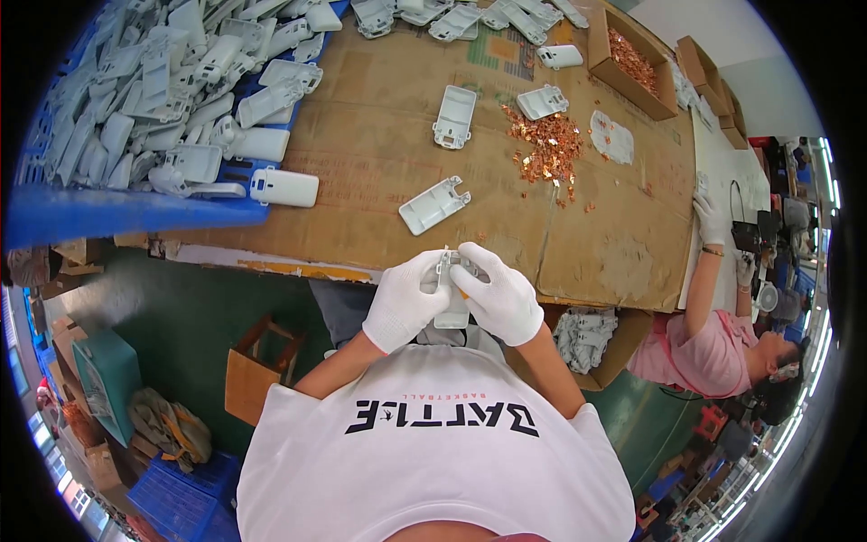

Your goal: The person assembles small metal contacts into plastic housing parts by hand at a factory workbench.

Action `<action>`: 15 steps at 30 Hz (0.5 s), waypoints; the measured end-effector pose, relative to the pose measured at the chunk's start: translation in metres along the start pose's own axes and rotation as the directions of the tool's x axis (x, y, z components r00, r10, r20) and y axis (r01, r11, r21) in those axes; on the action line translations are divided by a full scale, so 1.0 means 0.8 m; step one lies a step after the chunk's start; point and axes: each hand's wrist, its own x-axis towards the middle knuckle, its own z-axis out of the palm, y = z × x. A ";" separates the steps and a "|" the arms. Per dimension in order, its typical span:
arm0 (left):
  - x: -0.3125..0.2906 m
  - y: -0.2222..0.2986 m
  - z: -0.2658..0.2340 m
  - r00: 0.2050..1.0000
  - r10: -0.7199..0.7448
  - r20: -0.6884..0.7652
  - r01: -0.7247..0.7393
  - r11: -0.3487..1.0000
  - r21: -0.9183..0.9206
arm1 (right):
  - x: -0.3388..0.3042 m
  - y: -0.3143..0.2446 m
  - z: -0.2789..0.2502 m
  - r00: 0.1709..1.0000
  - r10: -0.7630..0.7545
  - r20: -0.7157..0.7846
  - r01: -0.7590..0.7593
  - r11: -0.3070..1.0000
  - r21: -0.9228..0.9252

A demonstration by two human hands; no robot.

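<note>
Both my hands wear white gloves and meet in front of my chest, just off the table's near edge. Between them is a pale grey plastic housing [452, 314], its far end partly covered by my fingers. My left hand [406, 300] is closed on its left side. My right hand [498, 295] grips the right side, with thumb and forefinger at the far end; a small copper-coloured bit may be there, too small to make out. Beyond my hands, an open housing [434, 206] lies tilted on the cardboard, and another housing [454, 117] lies farther off.
A blue crate [135, 215] heaped with housings stands at left. Loose copper pieces [549, 149] lie on the cardboard tabletop [361, 108], with a box of copper pieces [632, 61] behind. A carton [614, 352] holds more housings at my right. A co-worker [713, 334] sits farther right.
</note>
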 end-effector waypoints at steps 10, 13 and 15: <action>0.038 0.020 -0.014 0.998 -0.059 0.029 0.059 0.998 0.008 | 0.029 0.022 0.001 1.000 -0.018 -0.002 0.018 0.997 0.075; 0.038 0.028 -0.015 0.999 -0.050 -0.001 0.050 0.998 0.043 | 0.031 0.020 0.003 1.000 -0.008 0.008 0.007 0.995 0.097; 0.037 0.029 -0.013 0.999 -0.027 -0.025 0.029 0.997 0.073 | 0.027 0.020 0.009 1.000 0.029 -0.009 -0.027 0.990 0.142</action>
